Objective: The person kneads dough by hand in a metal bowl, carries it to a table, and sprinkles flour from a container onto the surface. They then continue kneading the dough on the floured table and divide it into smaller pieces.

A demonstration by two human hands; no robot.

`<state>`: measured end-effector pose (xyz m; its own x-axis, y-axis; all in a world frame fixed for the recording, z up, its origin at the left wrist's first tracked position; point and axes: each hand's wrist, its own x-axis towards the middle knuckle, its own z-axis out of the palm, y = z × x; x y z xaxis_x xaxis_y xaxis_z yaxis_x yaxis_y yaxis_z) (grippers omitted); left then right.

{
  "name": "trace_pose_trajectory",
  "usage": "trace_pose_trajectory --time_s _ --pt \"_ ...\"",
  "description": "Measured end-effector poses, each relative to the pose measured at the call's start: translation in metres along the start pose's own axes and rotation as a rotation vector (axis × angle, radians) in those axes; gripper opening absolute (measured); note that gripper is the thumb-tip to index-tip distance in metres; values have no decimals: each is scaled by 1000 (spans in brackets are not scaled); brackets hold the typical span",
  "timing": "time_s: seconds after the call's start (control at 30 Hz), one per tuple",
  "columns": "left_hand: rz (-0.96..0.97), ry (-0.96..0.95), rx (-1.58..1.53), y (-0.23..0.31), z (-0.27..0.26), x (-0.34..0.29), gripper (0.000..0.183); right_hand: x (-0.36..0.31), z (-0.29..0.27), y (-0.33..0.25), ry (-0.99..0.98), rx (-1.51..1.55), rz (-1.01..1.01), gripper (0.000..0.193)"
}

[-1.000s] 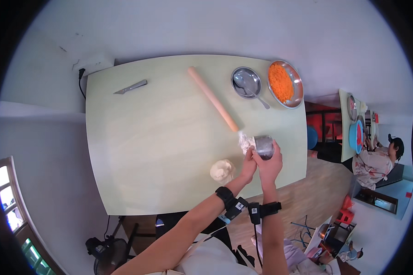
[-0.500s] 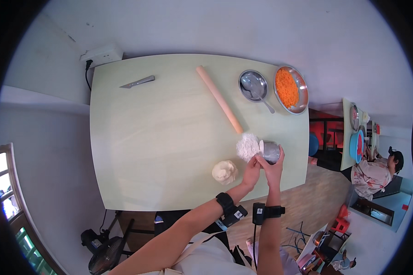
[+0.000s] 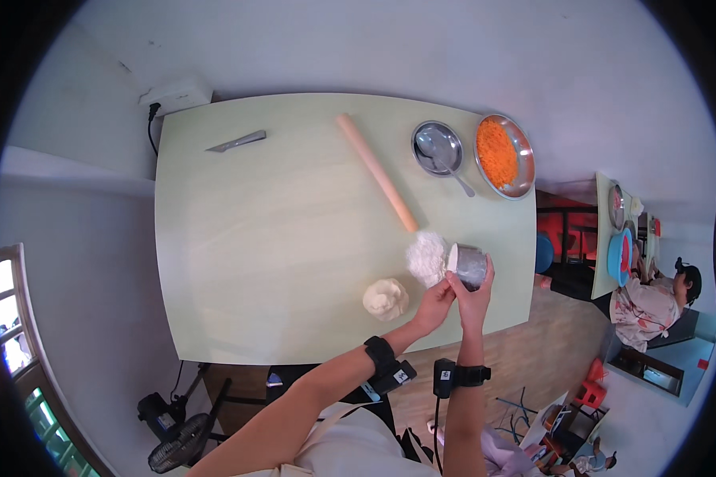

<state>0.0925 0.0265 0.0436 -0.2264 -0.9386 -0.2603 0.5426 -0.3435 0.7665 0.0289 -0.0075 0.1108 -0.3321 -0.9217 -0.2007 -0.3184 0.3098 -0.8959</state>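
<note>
My right hand [image 3: 476, 300] is wrapped round a metal cup [image 3: 472, 268] that lies tipped on its side, mouth facing left. White flour shows at its mouth. My left hand [image 3: 434, 308] is closed, its fingertips pinched at the cup's lower rim against the right thumb; the exact grip is partly hidden. Just left of the mouth a heap of flour [image 3: 427, 257] sits on the table [image 3: 262, 238]. A pale ball of dough [image 3: 386, 300] rests to the left of my left hand, apart from it.
A wooden rolling pin [image 3: 377, 173] lies slantwise beyond the flour. Farther back are a steel bowl [image 3: 424, 163] with a spoon [image 3: 456, 179] and a bowl of shredded orange food [image 3: 497, 155]. A knife [image 3: 240, 141] lies far left. Another person [image 3: 648, 306] sits at a table on the right.
The cup's mouth has come slightly away from the flour heap, which looks a little taller and whiter. Both hands keep their places at the cup. The whole view has shifted slightly.
</note>
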Motion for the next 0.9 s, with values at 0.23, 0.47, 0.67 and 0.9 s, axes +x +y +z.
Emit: trace_pose_trajectory --time_s 0.23,0.47,0.67,0.9 --pt "-227 36 -306 16 2 2 27 -2 1 -1 22 -7 -34 82" --pt "-141 9 -172 3 12 9 24 -1 -7 -1 19 -18 -27 80" --pt "-103 6 -127 0 17 3 23 -6 -13 1 45 -97 -29 80" --pt "-134 -35 166 19 26 -5 23 -16 -27 21 142 57 -31 79"
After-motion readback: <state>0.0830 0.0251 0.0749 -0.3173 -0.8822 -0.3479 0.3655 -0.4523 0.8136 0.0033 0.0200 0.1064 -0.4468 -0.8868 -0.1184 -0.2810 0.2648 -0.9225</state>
